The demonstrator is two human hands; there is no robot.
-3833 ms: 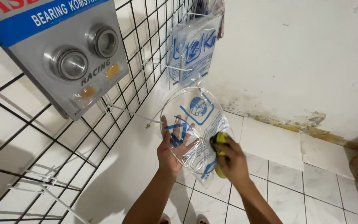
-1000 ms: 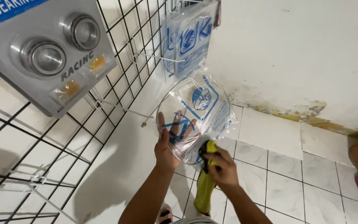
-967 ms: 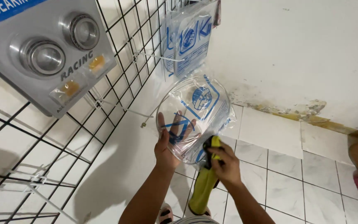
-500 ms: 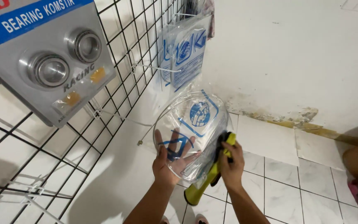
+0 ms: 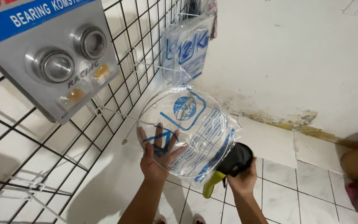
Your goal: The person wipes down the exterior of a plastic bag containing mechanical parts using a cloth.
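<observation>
Left hand (image 5: 157,159) spread flat under clear blue-printed plastic packet (image 5: 187,130); right hand (image 5: 242,179) gripping black-and-yellow tool (image 5: 228,168); I fear packet slipping off.

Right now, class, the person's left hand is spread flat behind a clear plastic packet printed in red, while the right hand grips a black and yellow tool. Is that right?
Not quite. The print on the clear plastic packet is blue, not red, as the head view shows. The rest stands: the left hand is spread flat behind it, and the right hand grips the black and yellow tool.
</observation>
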